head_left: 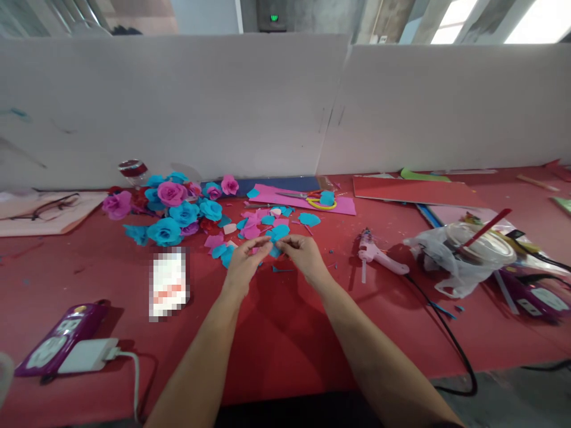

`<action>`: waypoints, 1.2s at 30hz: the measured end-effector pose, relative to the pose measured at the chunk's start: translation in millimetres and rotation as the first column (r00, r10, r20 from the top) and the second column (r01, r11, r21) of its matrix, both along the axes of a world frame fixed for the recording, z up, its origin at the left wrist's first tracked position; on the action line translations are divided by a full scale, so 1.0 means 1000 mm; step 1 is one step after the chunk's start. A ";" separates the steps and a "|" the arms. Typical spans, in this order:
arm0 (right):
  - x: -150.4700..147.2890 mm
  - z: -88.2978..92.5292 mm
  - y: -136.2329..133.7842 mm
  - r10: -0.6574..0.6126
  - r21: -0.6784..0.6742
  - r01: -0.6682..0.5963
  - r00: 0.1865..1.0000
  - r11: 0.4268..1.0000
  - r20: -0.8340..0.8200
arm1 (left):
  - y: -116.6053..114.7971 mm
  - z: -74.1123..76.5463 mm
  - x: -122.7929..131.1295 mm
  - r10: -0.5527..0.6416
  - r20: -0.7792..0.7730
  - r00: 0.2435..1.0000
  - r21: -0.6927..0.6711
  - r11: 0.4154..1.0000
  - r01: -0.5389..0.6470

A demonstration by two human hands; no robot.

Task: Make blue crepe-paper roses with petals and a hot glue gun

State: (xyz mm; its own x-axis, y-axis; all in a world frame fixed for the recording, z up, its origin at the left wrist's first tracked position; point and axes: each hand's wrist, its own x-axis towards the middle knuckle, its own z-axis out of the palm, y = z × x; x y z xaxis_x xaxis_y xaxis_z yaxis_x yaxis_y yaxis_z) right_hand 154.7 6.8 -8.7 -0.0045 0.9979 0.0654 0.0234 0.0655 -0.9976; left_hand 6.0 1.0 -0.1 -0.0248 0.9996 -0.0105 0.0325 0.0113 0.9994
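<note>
A small blue paper petal (275, 251) is pinched between my two hands above the red table. My left hand (242, 265) has its thumb and forefinger closed at the petal's left side. On the other side, the fingertips of my right hand (307, 257) press together on it. Just beyond my fingers lie loose blue and pink paper petals (252, 221). To the left of them stands a bunch of blue, pink and red paper roses (182, 212). Scissors (319, 202) with yellow and red handles rest on a pink paper sheet (343, 206).
A pink hot glue gun (379, 257) with a black cord lies to the right. Beyond it are a lidded tub (486, 244) in a plastic bag and a purple power strip (535, 297). Another power strip (57, 336) with a white charger is at left. Glasses (47, 205) lie back left.
</note>
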 end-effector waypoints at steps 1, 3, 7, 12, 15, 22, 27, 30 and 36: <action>-0.001 -0.001 0.000 0.018 0.009 -0.019 0.999 1.000 0.027 | 0.000 0.000 0.002 -0.030 0.025 0.999 -0.020 0.999 0.031; -0.002 -0.002 0.000 0.020 0.039 -0.023 0.997 0.999 0.075 | -0.001 0.000 0.003 -0.042 0.065 0.997 -0.062 0.997 0.046; -0.006 -0.001 -0.002 -0.098 0.089 0.093 0.994 0.992 0.054 | 0.001 -0.003 0.002 0.044 0.126 0.991 -0.137 0.990 -0.027; -0.015 -0.006 -0.006 0.180 -0.027 -0.179 0.984 0.983 0.018 | 0.003 -0.007 0.000 0.137 0.221 0.966 -0.180 0.979 -0.097; -0.014 -0.010 -0.006 0.158 0.025 -0.166 0.967 0.986 0.201 | 0.005 -0.007 -0.003 0.204 0.227 0.952 -0.163 0.972 -0.170; -0.002 -0.006 -0.002 -0.279 0.172 0.234 0.908 0.957 0.312 | 0.006 -0.001 -0.007 0.195 0.268 0.943 -0.212 0.967 -0.140; -0.013 -0.002 -0.006 -0.038 -0.012 0.037 0.999 0.999 -0.019 | 0.002 -0.003 0.001 0.138 0.224 0.965 -0.197 0.976 -0.094; -0.015 -0.004 -0.006 0.057 -0.038 -0.059 0.997 0.998 -0.044 | 0.001 -0.006 0.003 0.077 0.154 0.985 -0.146 0.988 -0.054; -0.001 0.002 -0.001 -0.133 0.002 0.133 0.989 0.991 -0.068 | 0.000 -0.005 0.002 0.082 0.039 0.996 -0.055 0.995 -0.080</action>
